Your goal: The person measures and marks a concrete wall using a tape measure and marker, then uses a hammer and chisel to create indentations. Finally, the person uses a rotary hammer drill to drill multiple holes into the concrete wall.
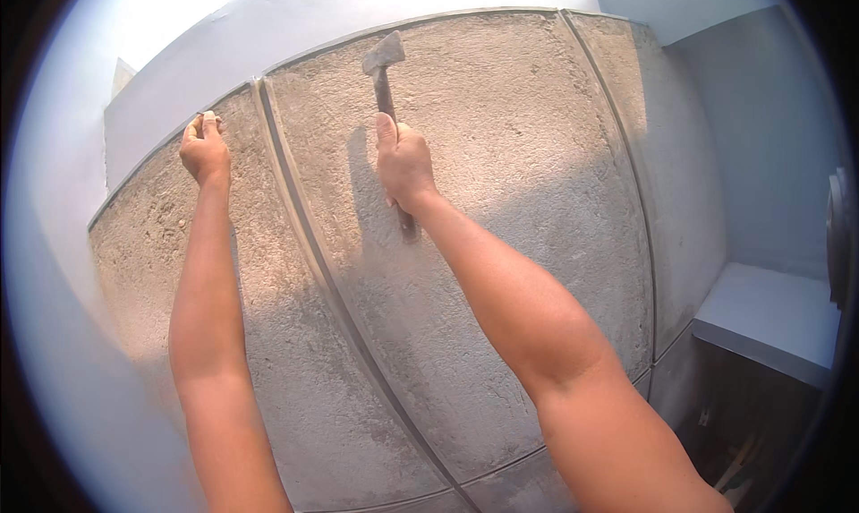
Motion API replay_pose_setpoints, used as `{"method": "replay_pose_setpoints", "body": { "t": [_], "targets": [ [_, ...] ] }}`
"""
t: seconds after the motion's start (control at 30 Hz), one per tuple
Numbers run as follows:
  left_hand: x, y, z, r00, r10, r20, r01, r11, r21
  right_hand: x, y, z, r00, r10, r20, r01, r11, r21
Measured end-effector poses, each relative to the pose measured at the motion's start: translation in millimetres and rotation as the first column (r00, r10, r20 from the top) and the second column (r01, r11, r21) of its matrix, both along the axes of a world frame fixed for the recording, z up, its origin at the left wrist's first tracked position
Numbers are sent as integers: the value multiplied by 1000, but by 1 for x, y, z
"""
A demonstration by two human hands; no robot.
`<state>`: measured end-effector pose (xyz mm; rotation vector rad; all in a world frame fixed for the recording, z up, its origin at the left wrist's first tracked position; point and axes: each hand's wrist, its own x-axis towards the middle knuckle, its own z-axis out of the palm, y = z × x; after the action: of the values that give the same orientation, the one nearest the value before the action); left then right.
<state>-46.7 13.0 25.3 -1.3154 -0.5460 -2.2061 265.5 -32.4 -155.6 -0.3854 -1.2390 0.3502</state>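
My right hand is wrapped round the dark handle of a hammer, thumb along the shaft. The hammer's head is grey and dusty and points up, in front of a rough plastered wall panel. Raised at the upper left, my left hand has its thumb and fingers pinched together by the panel's top edge strip. Whatever those fingertips hold, if anything, is too small to make out. A long grooved strip runs down the wall between my two arms.
A second thin strip divides the wall on the right. At the far right a pale ledge juts out, with a dark recess below it holding some stick-like things. A smooth white wall borders the left side.
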Motion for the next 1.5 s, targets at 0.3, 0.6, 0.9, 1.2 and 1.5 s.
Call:
{"method": "replay_pose_setpoints", "body": {
  "t": [0.3,0.6,0.9,1.2,1.5],
  "targets": [
    [156,-49,-39,977,48,-209,-54,998,-19,10,11,-1,999,22,-33,-21,999,35],
    [152,-33,-27,999,31,-18,-30,1000,7,10,10,0,1000,-15,-3,15,1000,27],
    [156,-13,-25,994,93,-62,-89,994,59,9,4,0,999,49,10,-49,998,36],
    [160,-10,-25,997,60,-58,-57,997,53,10,-1,-1,999,35,4,-35,999,16],
    [165,-17,-31,997,62,-49,-62,998,-4,9,0,0,999,-26,43,25,1000,13]
  ]
}}
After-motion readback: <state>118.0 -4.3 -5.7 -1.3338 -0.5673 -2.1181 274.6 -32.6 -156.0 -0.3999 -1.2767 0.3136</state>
